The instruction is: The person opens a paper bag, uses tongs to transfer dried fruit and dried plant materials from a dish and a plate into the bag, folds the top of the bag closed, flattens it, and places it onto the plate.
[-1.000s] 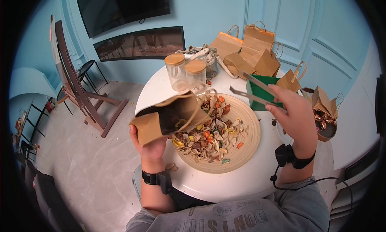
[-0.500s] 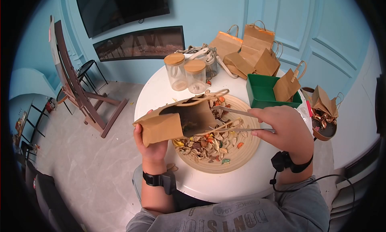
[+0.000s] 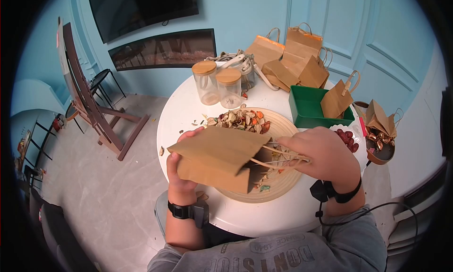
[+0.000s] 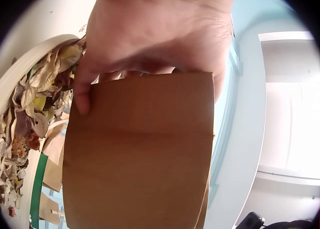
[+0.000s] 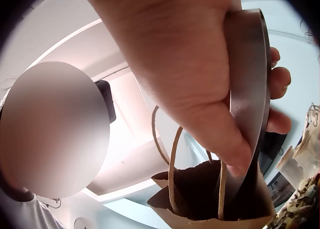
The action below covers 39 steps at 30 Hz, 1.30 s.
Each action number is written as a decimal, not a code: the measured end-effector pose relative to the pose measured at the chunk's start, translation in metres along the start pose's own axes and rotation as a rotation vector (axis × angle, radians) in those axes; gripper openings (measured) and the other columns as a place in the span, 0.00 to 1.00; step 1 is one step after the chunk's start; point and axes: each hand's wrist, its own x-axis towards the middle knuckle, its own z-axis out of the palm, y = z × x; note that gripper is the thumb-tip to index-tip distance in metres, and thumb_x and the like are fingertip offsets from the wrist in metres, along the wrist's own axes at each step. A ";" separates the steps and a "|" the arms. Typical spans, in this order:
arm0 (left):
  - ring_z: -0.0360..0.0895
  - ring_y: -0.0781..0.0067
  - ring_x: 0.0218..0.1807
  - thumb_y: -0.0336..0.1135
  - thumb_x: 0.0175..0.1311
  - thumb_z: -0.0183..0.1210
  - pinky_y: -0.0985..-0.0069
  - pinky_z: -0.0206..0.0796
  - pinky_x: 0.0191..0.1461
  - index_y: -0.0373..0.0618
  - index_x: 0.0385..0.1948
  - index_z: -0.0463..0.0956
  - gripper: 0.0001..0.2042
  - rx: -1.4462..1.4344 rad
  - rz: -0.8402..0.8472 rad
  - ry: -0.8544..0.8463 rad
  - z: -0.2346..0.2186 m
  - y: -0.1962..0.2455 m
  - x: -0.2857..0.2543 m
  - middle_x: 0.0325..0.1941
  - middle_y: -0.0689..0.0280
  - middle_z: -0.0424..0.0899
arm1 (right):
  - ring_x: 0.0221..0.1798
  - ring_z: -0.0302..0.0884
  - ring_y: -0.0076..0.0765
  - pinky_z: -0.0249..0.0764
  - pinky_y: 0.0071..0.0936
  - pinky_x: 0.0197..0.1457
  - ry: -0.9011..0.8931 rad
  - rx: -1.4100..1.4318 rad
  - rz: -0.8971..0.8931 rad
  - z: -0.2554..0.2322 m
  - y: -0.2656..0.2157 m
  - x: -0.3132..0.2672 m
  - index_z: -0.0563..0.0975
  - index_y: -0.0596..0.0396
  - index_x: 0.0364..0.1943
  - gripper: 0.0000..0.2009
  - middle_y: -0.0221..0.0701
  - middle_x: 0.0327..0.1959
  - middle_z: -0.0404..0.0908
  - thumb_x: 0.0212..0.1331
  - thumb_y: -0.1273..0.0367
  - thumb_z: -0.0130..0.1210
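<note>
- Brown kraft paper bag [image 3: 218, 158] lies on its side in my left hand [image 3: 181, 164], held over the near left part of the woven tray [image 3: 289, 130], mouth turned toward my right hand [image 3: 321, 152]; the left wrist view shows the thumb on one edge and the other fingers [image 4: 85, 96] curled round the bag's bottom end, so that hand grips the bag
- My right hand is clenched round a pair of metal tongs [image 5: 247, 89]; in the right wrist view the tongs run down through the fist to the bag's open mouth, between its twine handles [image 5: 172, 174]; in the head view the tong arms point into the mouth, and I cannot tell whether they hold anything inside
- Dried potpourri [image 3: 243, 120], petals and husks in tan, orange and yellow, fills the tray on the round white tabletop [image 3: 188, 107]; a few scraps lie on the tabletop left of the tray
- Two glass jars with wooden lids [image 3: 217, 86] stand just behind the tray; more brown paper bags [image 3: 295, 55] are heaped at the far edge; a green box [image 3: 309, 109] to the right holds another bag; beside it sits a small dish of dark red pieces [image 3: 347, 136]
</note>
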 end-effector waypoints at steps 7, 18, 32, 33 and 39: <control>0.62 0.51 0.71 0.54 0.55 0.58 0.54 0.58 0.73 0.41 0.61 0.66 0.34 0.046 -0.059 -0.047 0.006 0.002 -0.002 0.70 0.53 0.64 | 0.34 0.77 0.46 0.70 0.40 0.36 0.023 0.047 -0.071 0.011 0.001 0.004 0.75 0.56 0.50 0.22 0.35 0.29 0.77 0.53 0.62 0.64; 0.61 0.50 0.72 0.54 0.53 0.59 0.55 0.58 0.72 0.40 0.60 0.66 0.35 0.107 -0.104 -0.057 0.010 0.004 -0.002 0.71 0.52 0.62 | 0.32 0.78 0.52 0.72 0.45 0.35 -0.135 -0.055 0.007 0.039 -0.001 0.014 0.70 0.56 0.37 0.16 0.39 0.29 0.78 0.56 0.60 0.61; 0.63 0.52 0.71 0.53 0.62 0.52 0.54 0.58 0.72 0.41 0.61 0.67 0.30 -0.005 0.020 0.035 -0.006 -0.002 0.001 0.68 0.51 0.67 | 0.28 0.77 0.49 0.70 0.41 0.31 0.044 -0.069 0.053 0.021 0.005 0.008 0.75 0.51 0.56 0.24 0.37 0.22 0.77 0.54 0.60 0.64; 0.64 0.53 0.70 0.54 0.63 0.50 0.55 0.58 0.72 0.42 0.62 0.67 0.30 -0.023 0.042 0.097 -0.009 -0.002 0.002 0.67 0.53 0.69 | 0.28 0.77 0.48 0.70 0.41 0.31 0.031 -0.069 0.097 0.016 0.002 0.008 0.75 0.50 0.55 0.24 0.37 0.22 0.77 0.54 0.61 0.64; 0.71 0.58 0.65 0.61 0.67 0.46 0.58 0.68 0.61 0.49 0.64 0.66 0.31 -0.068 0.040 0.205 -0.014 0.004 -0.001 0.63 0.61 0.74 | 0.30 0.78 0.48 0.70 0.40 0.33 0.124 -0.079 0.152 0.002 0.007 0.002 0.77 0.48 0.53 0.22 0.37 0.25 0.80 0.53 0.61 0.65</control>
